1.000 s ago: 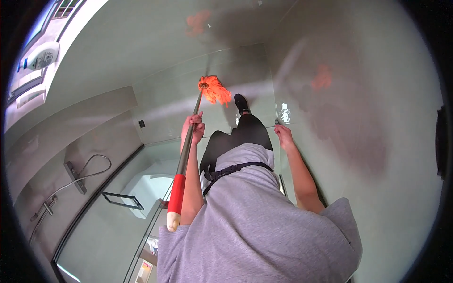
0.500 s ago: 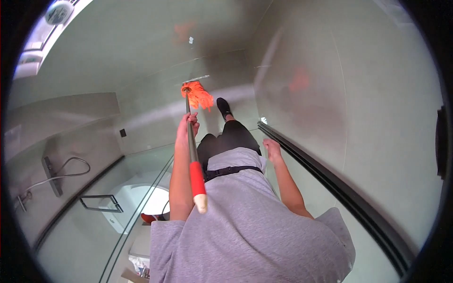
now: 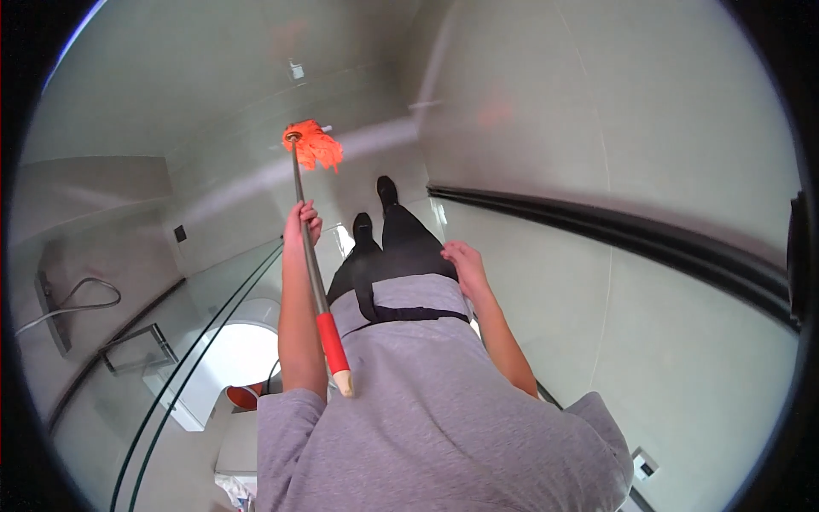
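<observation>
My left hand (image 3: pixel 302 224) is wrapped round the metal pole of a mop (image 3: pixel 313 273). The pole runs from a red grip with a pale bare end, near my chest, out to an orange mop head (image 3: pixel 314 147). That head lies spread on the grey floor, ahead and left of my feet. Beside my right thigh, my right hand (image 3: pixel 465 263) hangs with nothing in it, its fingers loosely bent and apart. It is close to my black trousers (image 3: pixel 409 252).
Glass panels (image 3: pixel 226 311) stand on my left, with a white toilet (image 3: pixel 243 354) and a shower hose (image 3: pixel 90 294) beyond. A black rail (image 3: pixel 597 224) runs along the right wall. A small white fitting (image 3: pixel 296 70) shows ahead, and an orange-red round object (image 3: pixel 245 395) stands near the toilet.
My view has turned and both feet now show. The mop, still in my left hand, sits further left in view. My right hand has come in against my thigh, its fingers looser.
</observation>
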`<state>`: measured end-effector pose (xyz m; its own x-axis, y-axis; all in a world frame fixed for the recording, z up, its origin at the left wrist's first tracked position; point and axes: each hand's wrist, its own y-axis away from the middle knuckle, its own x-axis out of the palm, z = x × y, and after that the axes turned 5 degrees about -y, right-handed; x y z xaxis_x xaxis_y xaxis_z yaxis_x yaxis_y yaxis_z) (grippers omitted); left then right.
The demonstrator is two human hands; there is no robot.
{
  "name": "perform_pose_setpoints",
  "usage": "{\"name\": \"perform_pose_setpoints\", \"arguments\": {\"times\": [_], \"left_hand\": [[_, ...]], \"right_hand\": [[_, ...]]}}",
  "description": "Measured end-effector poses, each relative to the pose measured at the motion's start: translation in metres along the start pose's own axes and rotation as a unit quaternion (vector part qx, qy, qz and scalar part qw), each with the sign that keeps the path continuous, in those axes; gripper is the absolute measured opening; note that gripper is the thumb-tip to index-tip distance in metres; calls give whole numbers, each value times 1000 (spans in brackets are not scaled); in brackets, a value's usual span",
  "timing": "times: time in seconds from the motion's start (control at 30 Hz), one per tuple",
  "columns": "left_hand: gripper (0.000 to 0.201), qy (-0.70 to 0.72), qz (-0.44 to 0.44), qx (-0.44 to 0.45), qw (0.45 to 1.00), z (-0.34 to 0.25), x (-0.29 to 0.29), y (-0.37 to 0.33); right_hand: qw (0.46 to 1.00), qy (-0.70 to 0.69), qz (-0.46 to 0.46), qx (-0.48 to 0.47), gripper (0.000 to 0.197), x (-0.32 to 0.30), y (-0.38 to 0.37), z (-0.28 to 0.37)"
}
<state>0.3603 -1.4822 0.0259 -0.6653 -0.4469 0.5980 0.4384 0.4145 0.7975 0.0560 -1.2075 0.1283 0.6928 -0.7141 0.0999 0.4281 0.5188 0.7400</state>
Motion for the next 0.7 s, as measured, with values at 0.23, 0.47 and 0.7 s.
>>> {"name": "perform_pose_setpoints", "arguments": {"times": [0.23,0.47,0.7], "left_hand": [[19,-43,1,-14,999,35,-60,31],[27,-133,-15,-83,987,69,-12,17],[23,-395,-106,-161,898,164,4,50]], "right_hand": [[992,-50,4,-112,9,-26,69,-18],[971,-151,-64,-172,13,-107,144,-71],[956,-222,-110,-159,19,-215,236,-168]]}}
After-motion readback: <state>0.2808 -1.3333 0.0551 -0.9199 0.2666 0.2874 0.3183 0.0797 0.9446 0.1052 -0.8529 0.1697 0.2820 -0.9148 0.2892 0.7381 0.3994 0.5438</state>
